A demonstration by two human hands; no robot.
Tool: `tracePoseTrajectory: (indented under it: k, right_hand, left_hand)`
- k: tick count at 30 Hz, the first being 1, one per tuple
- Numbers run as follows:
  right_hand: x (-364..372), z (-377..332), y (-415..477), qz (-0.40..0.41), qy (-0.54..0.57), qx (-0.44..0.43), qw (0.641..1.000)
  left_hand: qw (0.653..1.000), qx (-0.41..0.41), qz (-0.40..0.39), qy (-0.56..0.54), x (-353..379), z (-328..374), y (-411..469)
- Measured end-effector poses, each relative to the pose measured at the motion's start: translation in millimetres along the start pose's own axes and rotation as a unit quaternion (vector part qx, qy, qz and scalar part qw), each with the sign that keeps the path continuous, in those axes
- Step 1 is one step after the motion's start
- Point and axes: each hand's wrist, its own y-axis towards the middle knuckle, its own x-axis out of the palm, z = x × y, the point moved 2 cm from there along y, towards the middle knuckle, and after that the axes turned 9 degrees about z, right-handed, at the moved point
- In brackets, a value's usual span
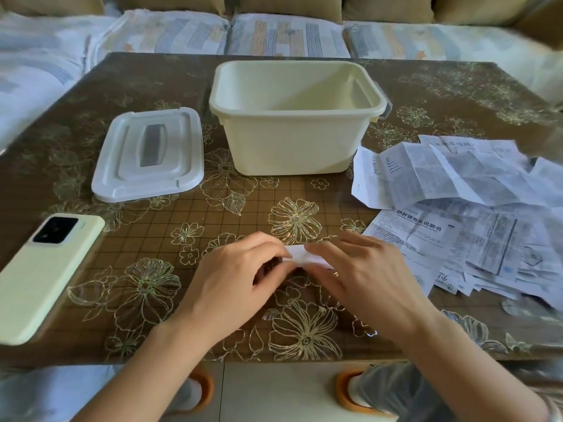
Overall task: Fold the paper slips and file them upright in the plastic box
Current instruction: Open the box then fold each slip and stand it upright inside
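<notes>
A small white folded paper slip lies low over the table's near middle, held between both hands. My left hand pinches its left end with curled fingers. My right hand grips its right end, fingers bent over it. Most of the slip is hidden under the fingers. The cream plastic box stands open behind the hands, with nothing visible inside. A loose heap of unfolded printed paper slips spreads over the table's right side.
The box's translucent white lid lies flat left of the box. A pale green phone rests face down at the near left edge. A sofa with patterned cushions runs behind the glass-topped floral table.
</notes>
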Motion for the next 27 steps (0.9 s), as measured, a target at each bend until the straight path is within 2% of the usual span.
tracePoseTrajectory:
  k: [4,8,14,18,21,24,27]
  right_hand:
    - [-6,1,0,0.013,0.011,0.014,1.000]
    - [-9,2,1,0.027,0.031,0.047,0.998]
    - [-26,12,39,0.013,0.081,0.034,0.996]
    - [-42,23,88,0.057,0.054,0.033,0.996]
    - [-53,43,121,0.091,0.106,0.123,0.983]
    - [-61,66,149,0.082,0.196,0.249,0.945]
    - [-54,81,175,0.039,0.297,0.358,0.884]
  left_hand:
    - [0.997,0.065,0.031,0.011,-3,7,0]
    - [0.994,0.076,0.077,0.006,-5,9,5]
    - [0.989,0.098,0.107,0.012,-26,11,35]
    - [0.979,0.101,0.174,0.032,-49,8,74]
    - [0.965,0.065,0.242,0.082,-68,-17,106]
    - [0.978,0.014,0.157,0.139,-71,-54,128]
    - [0.986,0.008,0.096,0.136,-63,-71,134]
